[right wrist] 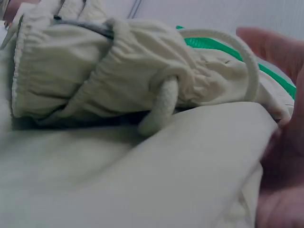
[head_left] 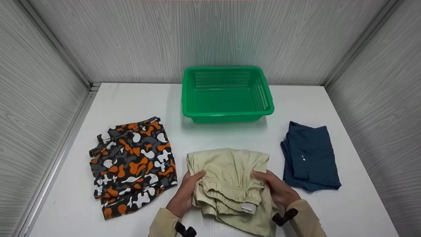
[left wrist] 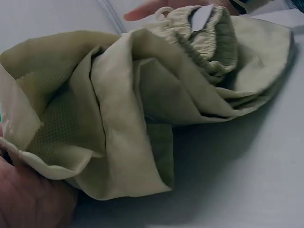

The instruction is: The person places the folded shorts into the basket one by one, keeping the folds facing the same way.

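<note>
I judge, from afar, the step is folding: midway between the side edges of the table (head_left: 141, 102), the left hand (head_left: 185, 194) and right hand (head_left: 279, 190) pinch opposite sides of the beige garment (head_left: 227, 168), thumbs above, fingers mostly hidden; the next move calls for level, matched grips

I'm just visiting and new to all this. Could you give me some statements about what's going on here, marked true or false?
1. The left hand and the right hand both hold the beige garment. True.
2. The green basket stands farther from the person than the beige garment. True.
3. The green basket is full of clothes. False: no clothes lie in it.
4. The patterned garment and the dark blue garment lie on opposite sides of the beige garment. True.
5. The patterned garment is plain red. False: it has orange, white, grey and black shapes.
6. The beige garment has no cord. False: the right wrist view shows a pale cord on it.
</note>
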{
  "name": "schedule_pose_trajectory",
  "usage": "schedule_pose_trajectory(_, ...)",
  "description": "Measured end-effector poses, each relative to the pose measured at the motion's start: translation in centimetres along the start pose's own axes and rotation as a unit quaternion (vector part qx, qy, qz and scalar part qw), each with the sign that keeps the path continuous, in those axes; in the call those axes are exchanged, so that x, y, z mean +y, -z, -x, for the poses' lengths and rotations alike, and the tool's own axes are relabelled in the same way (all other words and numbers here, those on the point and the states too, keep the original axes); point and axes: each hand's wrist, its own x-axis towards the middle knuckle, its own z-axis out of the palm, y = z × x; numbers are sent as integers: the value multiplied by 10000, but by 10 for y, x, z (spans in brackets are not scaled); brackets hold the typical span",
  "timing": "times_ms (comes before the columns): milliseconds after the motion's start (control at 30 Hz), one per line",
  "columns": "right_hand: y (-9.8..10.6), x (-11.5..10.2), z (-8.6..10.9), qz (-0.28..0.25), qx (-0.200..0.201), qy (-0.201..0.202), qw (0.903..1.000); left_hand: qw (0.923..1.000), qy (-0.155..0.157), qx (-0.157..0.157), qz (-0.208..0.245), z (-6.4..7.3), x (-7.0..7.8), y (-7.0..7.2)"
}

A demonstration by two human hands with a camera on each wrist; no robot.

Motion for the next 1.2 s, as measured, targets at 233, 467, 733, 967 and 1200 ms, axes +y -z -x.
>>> schedule_pose_trajectory(233, 2, 5, -1, 92, 517, 109, 9986, 9957, 220, -884, -155, 6, 9, 15)
schedule_pose_trajectory(467, 1, -8, 1, 269, 853, 599, 9942, 9902, -323, -1137, -744, 7, 13, 18)
schedule_pose_trajectory(733, -3, -49, 1, 731, 1181, 896, 9862, 9659, -1058, -1173, -2053, -3, 51, -2)
schedule_pose_trajectory(967, -9, -103, -8, 736, 1237, 986, 9847, 9595, -1297, -1180, -2204, -17, 93, -28)
schedule_pose_trajectory(1200, -18, -164, -22, 1186, 838, 1262, 9813, 9607, -1576, -1045, -2035, -31, 131, -54)
